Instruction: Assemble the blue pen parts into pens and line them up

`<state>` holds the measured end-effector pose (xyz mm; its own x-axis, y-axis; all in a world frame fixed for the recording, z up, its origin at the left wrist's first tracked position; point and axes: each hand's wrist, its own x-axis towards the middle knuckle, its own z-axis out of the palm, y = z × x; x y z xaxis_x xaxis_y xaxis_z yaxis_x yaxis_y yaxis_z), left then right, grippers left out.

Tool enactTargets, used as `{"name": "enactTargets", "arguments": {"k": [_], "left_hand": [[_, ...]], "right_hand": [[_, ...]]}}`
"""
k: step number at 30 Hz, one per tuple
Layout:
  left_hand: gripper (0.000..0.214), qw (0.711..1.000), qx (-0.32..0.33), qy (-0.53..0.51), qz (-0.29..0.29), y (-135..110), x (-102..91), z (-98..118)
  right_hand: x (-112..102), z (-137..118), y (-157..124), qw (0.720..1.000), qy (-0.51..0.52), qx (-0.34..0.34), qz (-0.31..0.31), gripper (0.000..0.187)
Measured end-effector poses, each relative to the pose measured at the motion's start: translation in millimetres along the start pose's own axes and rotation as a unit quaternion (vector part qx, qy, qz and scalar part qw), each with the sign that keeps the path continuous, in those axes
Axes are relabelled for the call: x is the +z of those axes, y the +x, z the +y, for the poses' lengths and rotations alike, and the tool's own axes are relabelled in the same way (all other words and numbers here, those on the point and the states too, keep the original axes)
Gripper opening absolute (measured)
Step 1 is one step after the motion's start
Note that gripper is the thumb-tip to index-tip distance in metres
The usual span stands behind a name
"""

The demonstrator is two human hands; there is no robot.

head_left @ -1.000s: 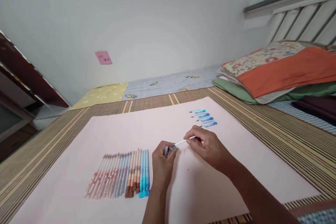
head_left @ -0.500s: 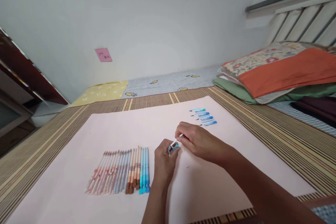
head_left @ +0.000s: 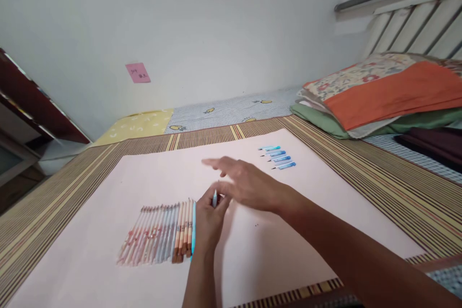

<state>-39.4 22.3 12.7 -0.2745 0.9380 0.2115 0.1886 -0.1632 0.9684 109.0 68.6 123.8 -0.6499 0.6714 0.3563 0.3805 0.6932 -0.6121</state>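
My left hand [head_left: 210,216] is closed around a light blue pen [head_left: 215,198], whose upper part shows between thumb and fingers. Just above it is my right hand [head_left: 249,184], slightly blurred, with its fingers stretched out to the left and its thumb side close to the pen's tip. I see nothing held in the right hand. Beside my left hand lies a row of slim pens: pale pink and grey ones [head_left: 147,236], brown-and-peach ones [head_left: 186,231] and a bright blue one [head_left: 194,226] partly covered by that hand. Several blue pen pieces with dark points [head_left: 284,166] lie at the upper right.
A large pale pink sheet [head_left: 151,173] covers the striped mat [head_left: 72,180]. Two tiny dark specks [head_left: 256,224] are on the sheet. Folded bedding with an orange band [head_left: 390,98] is piled at the right, near a radiator [head_left: 415,24]. A pink note [head_left: 137,72] sticks to the wall.
Both hands have moved left, the left one now overlapping the blue pens in the row. My right hand has let go of the thin white stick, and its fingers have straightened.
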Motion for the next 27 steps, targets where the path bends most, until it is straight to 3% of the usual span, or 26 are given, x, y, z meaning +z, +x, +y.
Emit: {"name": "enactTargets", "arguments": {"k": [2,4,8,9,13,21,24,26,27], "left_hand": [[0.016,0.999,-0.031,-0.014,0.019,2.9,-6.6,-1.4],[0.023,0.998,-0.045,-0.038,0.036,5.6,-12.3,-2.8],[0.027,0.996,-0.043,-0.055,0.048,8.3,-17.0,-5.0],[0.027,0.997,-0.041,-0.052,0.046,8.4,-17.0,-5.4],[0.025,0.998,-0.037,-0.043,0.025,7.0,-15.6,-6.2],[0.025,0.998,-0.042,-0.051,0.017,4.5,-12.4,-0.7],[0.025,0.997,-0.053,-0.057,0.013,4.5,-12.4,-0.8],[0.026,0.996,-0.059,-0.061,0.006,4.8,-11.8,-2.1],[0.027,0.996,-0.061,-0.062,0.003,4.9,-11.0,-2.8]], "right_hand": [[3.0,21.7,-1.2,0.994,0.046,0.028,0.090,0.026],[15.0,49.0,-5.5,0.990,0.014,0.085,0.113,0.020],[61.4,88.2,-20.5,0.981,-0.127,0.118,-0.092,0.023],[72.9,91.5,-23.9,0.976,-0.144,0.120,-0.109,0.020],[98.6,89.3,-30.8,0.968,-0.190,0.113,-0.116,0.022],[100.0,93.9,-31.0,0.966,-0.217,0.105,-0.093,0.017],[92.8,95.5,-33.6,0.981,-0.137,0.134,-0.035,0.013],[84.7,91.9,-36.1,0.983,0.025,0.177,0.041,0.008],[80.0,87.9,-37.5,0.971,0.115,0.194,0.083,0.006]]}}
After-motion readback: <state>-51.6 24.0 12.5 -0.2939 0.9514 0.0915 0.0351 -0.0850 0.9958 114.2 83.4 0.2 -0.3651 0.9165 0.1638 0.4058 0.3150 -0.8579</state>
